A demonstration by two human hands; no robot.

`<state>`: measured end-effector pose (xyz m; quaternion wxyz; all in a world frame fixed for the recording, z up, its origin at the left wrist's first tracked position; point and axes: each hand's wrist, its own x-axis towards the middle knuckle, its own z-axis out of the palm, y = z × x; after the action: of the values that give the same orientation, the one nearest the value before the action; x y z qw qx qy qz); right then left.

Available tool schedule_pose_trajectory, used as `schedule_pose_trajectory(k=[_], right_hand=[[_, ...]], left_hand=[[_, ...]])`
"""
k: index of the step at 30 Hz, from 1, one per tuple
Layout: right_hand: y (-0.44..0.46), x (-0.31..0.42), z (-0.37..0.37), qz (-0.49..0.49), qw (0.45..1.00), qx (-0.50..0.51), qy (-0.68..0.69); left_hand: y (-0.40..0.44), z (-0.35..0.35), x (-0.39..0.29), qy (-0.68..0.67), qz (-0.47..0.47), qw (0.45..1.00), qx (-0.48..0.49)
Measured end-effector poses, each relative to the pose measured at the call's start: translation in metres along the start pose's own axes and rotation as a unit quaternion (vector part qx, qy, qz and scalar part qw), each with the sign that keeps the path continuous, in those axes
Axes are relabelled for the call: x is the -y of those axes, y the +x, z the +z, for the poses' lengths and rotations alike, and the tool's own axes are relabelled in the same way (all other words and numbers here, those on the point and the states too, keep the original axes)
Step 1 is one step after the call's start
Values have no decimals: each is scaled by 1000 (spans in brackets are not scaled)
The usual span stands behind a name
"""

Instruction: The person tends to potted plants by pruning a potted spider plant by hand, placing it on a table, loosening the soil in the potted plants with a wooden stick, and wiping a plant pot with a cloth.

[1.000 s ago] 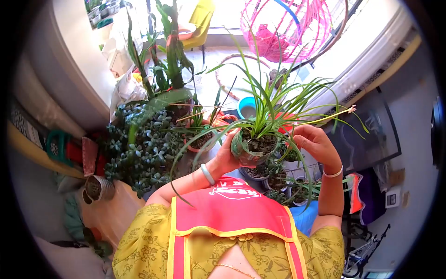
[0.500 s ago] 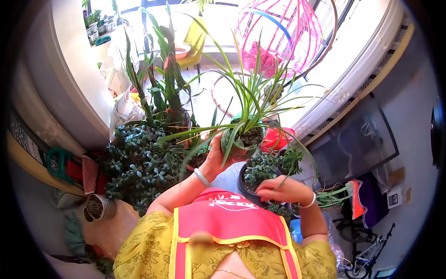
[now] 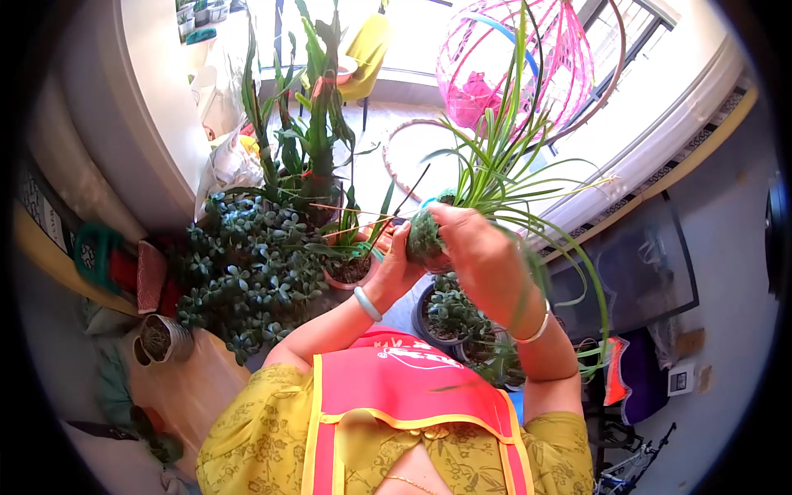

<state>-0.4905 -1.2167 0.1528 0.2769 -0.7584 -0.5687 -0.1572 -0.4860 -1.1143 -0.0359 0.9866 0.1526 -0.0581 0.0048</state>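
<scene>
A potted spider plant (image 3: 423, 238), with long narrow leaves and a clear-looking green pot, is held up in front of my chest, tipped so its leaves lean to the right. My left hand (image 3: 396, 266) is wrapped round the pot's left side. Over the right side of the pot, my right hand (image 3: 487, 254) is closed with curled fingers touching it near the rim; its fingertips are partly hidden and slightly blurred. Below stands a dark pot of jade-like succulent (image 3: 447, 312). A pinkish pot (image 3: 353, 272) with soil is left of my left hand.
A large bushy succulent (image 3: 247, 272) spreads at the left, with tall cactus-like stems (image 3: 320, 132) behind it. Farther back are a pink hanging basket frame (image 3: 516, 74) and a yellow chair (image 3: 363, 62). A dark screen panel (image 3: 631, 268) leans at the right. A woven pot (image 3: 165, 338) sits lower left.
My right hand has risen from above the dark succulent pot to the held pot's right side. The spider plant has tipped to the right, and the view has shifted slightly.
</scene>
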Motion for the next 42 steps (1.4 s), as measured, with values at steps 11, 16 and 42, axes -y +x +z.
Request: schedule_pose_trajectory(k=[11, 16, 42], right_hand=[[-1, -13, 13, 133, 972, 83, -176], [-2, -26, 15, 154, 947, 155, -236], [-12, -16, 6, 156, 980, 18, -119]], left_hand=[[0, 0, -4, 42, 0, 999, -11], [-2, 2, -3, 35, -1, 999, -19], [0, -13, 0, -19, -62, 998, 28]])
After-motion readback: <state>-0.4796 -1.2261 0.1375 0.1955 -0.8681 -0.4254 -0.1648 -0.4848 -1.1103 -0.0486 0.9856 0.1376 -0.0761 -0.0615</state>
